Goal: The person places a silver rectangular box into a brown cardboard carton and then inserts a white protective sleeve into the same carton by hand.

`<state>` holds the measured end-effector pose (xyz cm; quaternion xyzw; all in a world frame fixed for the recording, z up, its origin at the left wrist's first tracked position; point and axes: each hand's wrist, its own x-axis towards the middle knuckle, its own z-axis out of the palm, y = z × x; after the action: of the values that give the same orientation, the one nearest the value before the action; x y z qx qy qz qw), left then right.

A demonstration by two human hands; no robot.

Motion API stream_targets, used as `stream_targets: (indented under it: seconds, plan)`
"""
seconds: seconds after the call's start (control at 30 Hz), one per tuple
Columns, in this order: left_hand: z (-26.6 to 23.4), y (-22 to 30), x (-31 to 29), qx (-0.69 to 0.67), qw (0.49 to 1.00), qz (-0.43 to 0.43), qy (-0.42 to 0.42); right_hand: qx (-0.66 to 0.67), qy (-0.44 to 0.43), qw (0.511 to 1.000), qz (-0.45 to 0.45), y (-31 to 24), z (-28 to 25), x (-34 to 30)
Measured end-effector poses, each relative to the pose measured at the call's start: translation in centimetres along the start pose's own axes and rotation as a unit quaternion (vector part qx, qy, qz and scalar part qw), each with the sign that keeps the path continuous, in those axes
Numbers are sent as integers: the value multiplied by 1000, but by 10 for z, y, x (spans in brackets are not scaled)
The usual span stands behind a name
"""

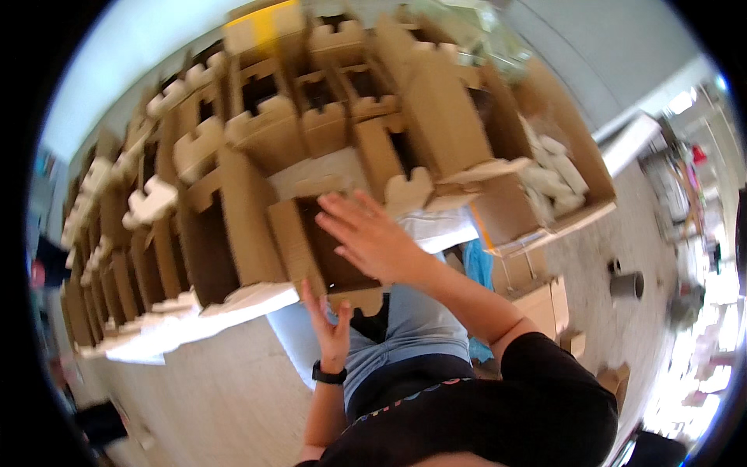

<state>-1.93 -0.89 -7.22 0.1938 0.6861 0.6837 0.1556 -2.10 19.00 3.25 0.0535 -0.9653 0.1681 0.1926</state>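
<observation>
A small open cardboard box stands at the table's near edge in front of me, its dark inside partly showing. My right hand lies across its opening with the fingers stretched out; whether the fingertips touch the cardboard I cannot tell. My left hand, with a black watch on the wrist, is at the box's near left corner. Its thumb and fingers are spread, and the fingertips appear to rest against the cardboard.
Rows of open cardboard boxes with notched flaps crowd the table to the left and behind. At right, a larger carton holds white wrapped pieces. A blue plastic bag, cartons and a grey tube are lower down at right.
</observation>
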Motion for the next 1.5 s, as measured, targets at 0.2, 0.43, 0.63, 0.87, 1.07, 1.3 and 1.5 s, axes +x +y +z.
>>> stream_targets:
  seconds: [0.2, 0.43, 0.63, 0.87, 1.07, 1.3, 1.5]
  plan:
    - [7, 10, 3, -1, 999, 33, -10, 111, 103, 988, 38, -6, -24, -46]
    - [9, -3, -1, 41, 997, 60, 24, 8, 282, 956, 80, 18, -93, -100]
    - [3, 0, 0, 31, 999, 26, 19, -253, 290, 861, 331, 125, -210, -136]
    - [4, -10, 2, -14, 1000, -2, 2, -288, -121, 697, 646, 292, -243, -261]
    - [1, -4, -1, 27, 999, 33, 19, -267, -148, 682, 665, 276, -234, -232]
    - [-1, -8, 2, 18, 999, 44, -13, -260, -158, 674, 673, 298, -232, -252]
    - [1, 1, 1, 19, 999, 40, -13, -230, -167, 690, 666, 292, -232, -248]
